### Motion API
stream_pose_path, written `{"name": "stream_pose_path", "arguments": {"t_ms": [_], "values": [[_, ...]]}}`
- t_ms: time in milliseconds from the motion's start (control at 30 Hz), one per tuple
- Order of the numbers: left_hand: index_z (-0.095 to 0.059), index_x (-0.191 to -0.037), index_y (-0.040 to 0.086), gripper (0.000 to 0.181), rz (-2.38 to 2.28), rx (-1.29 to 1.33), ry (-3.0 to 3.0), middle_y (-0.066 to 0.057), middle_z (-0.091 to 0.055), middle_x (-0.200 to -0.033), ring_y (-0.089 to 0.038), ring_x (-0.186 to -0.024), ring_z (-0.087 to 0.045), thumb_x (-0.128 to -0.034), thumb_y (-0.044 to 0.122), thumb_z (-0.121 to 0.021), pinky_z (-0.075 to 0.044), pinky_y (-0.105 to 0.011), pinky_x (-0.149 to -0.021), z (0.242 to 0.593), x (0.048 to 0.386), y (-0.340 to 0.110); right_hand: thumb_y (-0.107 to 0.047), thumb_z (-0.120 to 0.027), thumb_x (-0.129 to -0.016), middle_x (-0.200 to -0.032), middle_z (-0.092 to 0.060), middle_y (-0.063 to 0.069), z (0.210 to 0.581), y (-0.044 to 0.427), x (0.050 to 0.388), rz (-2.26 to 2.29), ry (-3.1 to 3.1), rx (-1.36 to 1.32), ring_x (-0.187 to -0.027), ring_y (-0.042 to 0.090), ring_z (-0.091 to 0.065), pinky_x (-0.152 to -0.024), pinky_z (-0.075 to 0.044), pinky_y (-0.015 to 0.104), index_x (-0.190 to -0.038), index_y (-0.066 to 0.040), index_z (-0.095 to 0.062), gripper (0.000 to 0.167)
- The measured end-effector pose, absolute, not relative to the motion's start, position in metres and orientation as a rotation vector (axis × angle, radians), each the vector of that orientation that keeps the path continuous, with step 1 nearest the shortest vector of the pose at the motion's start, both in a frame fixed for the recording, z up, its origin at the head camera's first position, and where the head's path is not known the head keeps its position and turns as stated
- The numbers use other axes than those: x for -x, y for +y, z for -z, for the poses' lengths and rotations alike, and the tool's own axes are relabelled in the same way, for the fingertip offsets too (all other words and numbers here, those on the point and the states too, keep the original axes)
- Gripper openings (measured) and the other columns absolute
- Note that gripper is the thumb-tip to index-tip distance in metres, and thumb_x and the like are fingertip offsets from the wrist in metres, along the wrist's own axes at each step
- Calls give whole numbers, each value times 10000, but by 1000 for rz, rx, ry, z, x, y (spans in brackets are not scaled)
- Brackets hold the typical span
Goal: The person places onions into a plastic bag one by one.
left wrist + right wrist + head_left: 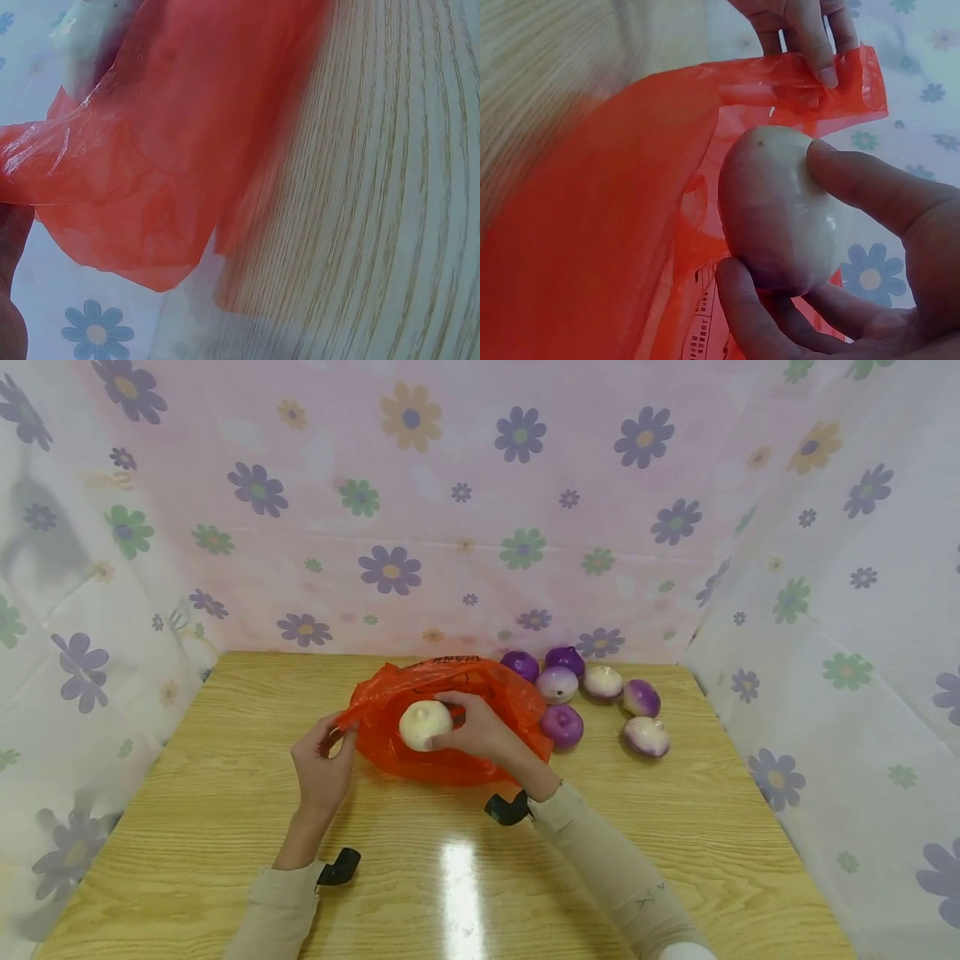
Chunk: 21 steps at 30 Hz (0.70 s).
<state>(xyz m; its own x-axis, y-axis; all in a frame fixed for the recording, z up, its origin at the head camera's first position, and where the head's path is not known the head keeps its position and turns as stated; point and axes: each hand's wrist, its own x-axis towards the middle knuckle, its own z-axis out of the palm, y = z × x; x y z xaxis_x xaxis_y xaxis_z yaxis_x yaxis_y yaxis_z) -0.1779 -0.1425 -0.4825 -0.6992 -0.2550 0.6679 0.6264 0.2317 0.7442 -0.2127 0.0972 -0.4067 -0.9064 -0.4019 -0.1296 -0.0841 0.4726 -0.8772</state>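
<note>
Red plastic [607, 217] crinkles; fingers [757, 315] hold rounded onion [776, 206].

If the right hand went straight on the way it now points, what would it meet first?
Holding the pale bulb out front, the right hand would probably meet the left side of the red bag first, near the left hand; depth there is unclear.

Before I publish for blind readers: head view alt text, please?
The right hand holds a round cream bulb at the mouth of a red plastic bag whose edge the left hand pinches. Seven round purple and white bulbs lie to the right on a wooden table.
</note>
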Motion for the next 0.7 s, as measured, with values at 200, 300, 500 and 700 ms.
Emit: {"name": "stream_pose_path", "arguments": {"t_ms": [200,300,500,700], "values": [[-720,-1034,-112,193,1561,347,-1786,-212,-730,-954,0,-965,-690,-862,-178,-661,-562,-160,-885,482,178,-142,-141,-847,-815,-1383,-595,125,405,96,223,1340,2424,416,-1156,291,-613,-948,-580,398,-1465,-49,-518,734],[-719,-1033,-116,196,1558,349,-1789,-250,-722,-951,7,-963,-689,-859,-184,-661,-560,-157,-884,482,177,-141,-139,-841,-821,-1383,-596,124,405,95,229,1311,2408,416,-1151,290,-606,-962,-572,403,-1466,-45,-519,727],[-718,-1021,-125,203,1563,364,-1782,-227,-732,-946,16,-946,-689,-844,-206,-658,-558,-153,-882,481,177,-141,-114,-825,-832,-1381,-589,141,407,94,238,1302,2346,395,-1140,299,-589,-980,-565,419,-1469,-27,-511,716],[-721,-1027,-121,193,1586,389,-1769,28,-744,-997,-10,-960,-703,-864,-193,-649,-566,-173,-892,482,176,-141,-106,-817,-833,-1389,-597,122,407,92,246,1297,2346,401,-1165,293,-582,-1023,-539,436,-1454,-32,-533,686]]}}
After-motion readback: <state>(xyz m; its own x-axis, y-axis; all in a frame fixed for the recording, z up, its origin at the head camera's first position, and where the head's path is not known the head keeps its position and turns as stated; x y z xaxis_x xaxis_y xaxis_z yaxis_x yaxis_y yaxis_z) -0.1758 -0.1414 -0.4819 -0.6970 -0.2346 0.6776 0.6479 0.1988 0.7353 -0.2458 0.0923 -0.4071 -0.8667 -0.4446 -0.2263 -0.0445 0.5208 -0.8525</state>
